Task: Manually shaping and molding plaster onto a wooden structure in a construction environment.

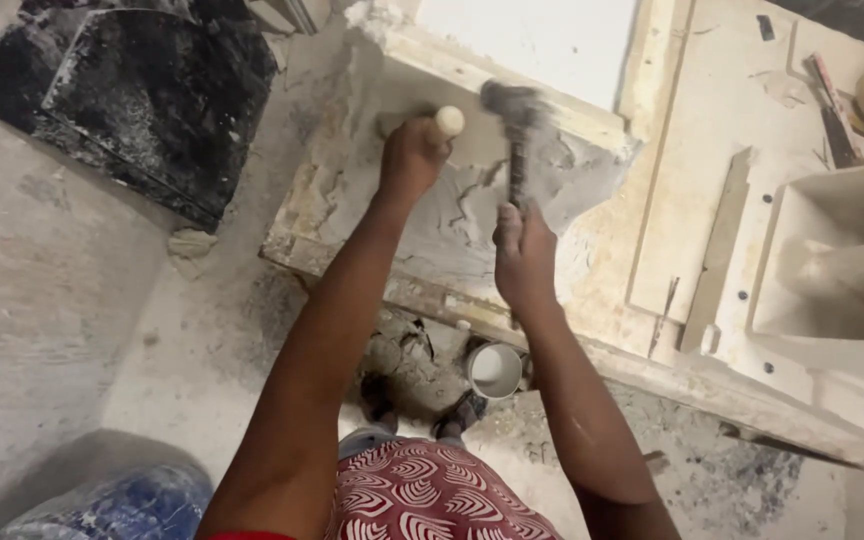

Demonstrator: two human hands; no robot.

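Gripping a hammer [518, 130], right hand [524, 255] sits beside left hand [412, 158], clenched on a chisel [449, 121].

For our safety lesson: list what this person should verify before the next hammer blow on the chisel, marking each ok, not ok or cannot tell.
1. Right hand grips the hammer handle firmly: ok.
2. Left hand wraps the chisel, its pale top showing clear above the fingers: ok.
3. Hammer head lined up over the chisel top: cannot tell, head blurred.
4. Gloves worn: not ok, both hands bare.
5. Feet clear of falling bits: not ok, rubble and a white pipe end lie by them.
6. Cracked plaster slab stable: cannot tell.
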